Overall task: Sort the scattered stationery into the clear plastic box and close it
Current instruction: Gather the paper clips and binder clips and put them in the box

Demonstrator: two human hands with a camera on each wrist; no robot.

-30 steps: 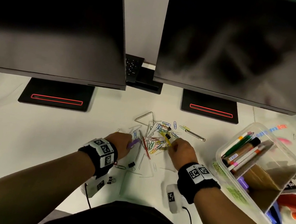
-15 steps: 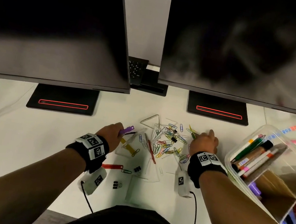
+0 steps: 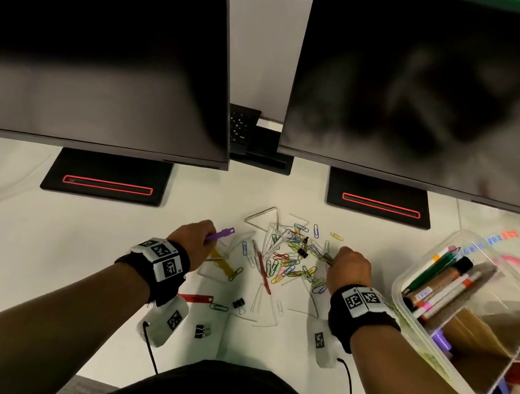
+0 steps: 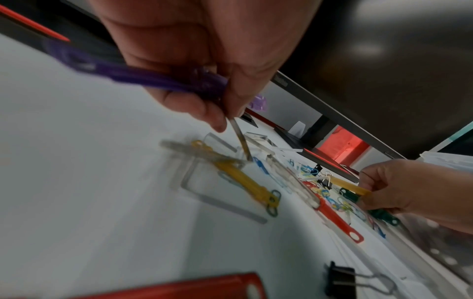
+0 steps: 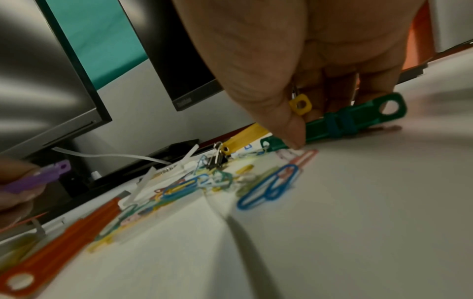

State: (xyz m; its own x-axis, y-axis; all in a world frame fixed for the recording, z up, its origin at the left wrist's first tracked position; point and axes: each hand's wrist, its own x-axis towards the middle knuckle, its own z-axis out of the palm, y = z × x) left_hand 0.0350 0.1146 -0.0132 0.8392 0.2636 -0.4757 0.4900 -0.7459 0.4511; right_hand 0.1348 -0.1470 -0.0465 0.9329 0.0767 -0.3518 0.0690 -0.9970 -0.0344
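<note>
Coloured paper clips [image 3: 289, 263] and plastic fastener strips lie scattered on the white desk. My left hand [image 3: 198, 236] grips a purple strip [image 3: 221, 233] at the pile's left side. In the left wrist view the left hand [image 4: 225, 113] also pinches a thin pale strip over a yellow strip [image 4: 243, 182]. My right hand [image 3: 351, 267] sits at the pile's right side. In the right wrist view the right hand [image 5: 299, 125] pinches a green strip [image 5: 345, 121] and a yellow strip [image 5: 245, 135]. The clear plastic box [image 3: 513, 255] stands open at the right with pens inside.
Two dark monitors [image 3: 106, 39] hang over the back of the desk on black stands [image 3: 106, 175]. A red strip [image 3: 194, 297] and two black binder clips [image 3: 238, 304] lie near my left wrist. Cardboard dividers [image 3: 484, 331] fill part of the box.
My right hand reached to the pile's far right side and came back a little, now pinching the green and yellow strips. My left hand kept the purple strip and shifted slightly away from me.
</note>
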